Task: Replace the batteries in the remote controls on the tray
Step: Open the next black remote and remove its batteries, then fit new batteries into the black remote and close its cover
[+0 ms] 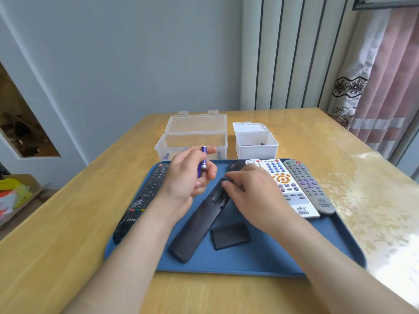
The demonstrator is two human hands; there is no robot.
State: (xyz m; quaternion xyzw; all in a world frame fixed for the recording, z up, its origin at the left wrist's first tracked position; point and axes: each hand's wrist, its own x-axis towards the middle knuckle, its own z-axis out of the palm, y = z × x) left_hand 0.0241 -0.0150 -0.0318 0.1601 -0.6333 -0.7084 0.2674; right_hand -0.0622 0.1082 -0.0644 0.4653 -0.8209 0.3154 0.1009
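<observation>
A blue tray (260,259) lies on the wooden table. A black remote (199,225) rests face down in its middle with the battery bay uncovered; its black cover (230,235) lies beside it. My left hand (188,177) holds blue batteries (202,160) upright above the tray. My right hand (251,191) rests on the open bay, fingertips pressing at its top end; whether it grips anything is hidden. Another black remote (145,198) lies at the tray's left. A white remote (288,186) and a grey remote (308,184) lie at the right.
Behind the tray stand a clear open box (192,141) with a few batteries and a small white open box (256,146). The table edge runs along the left, with a cardboard box (15,196) on the floor there. Curtains (385,75) hang at the right.
</observation>
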